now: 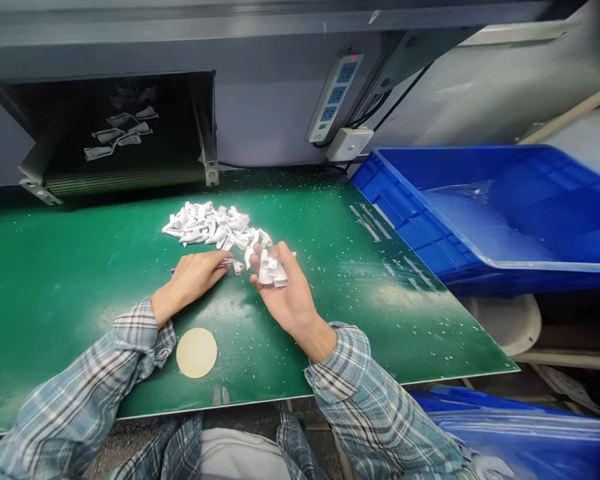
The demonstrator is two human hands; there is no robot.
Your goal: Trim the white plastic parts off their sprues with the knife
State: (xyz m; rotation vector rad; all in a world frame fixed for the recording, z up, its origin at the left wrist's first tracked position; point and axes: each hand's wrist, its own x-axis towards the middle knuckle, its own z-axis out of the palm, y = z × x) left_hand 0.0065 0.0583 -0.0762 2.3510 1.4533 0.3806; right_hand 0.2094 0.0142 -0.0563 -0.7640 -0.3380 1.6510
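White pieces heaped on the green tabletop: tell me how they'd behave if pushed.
The white pieces would probably slide and scatter, since they lie loosely heaped on the glossy tabletop. They likely feel light and stiff, judging by their small size and defined edges. Rolling seems unlikely, given their irregular shapes.

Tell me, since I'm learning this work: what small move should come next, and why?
I'd probably bring the left hand, with the single white piece at its fingers, over to the right hand. That right palm faces up and cups other white pieces, and the two hands are close together, just in front of the pile.
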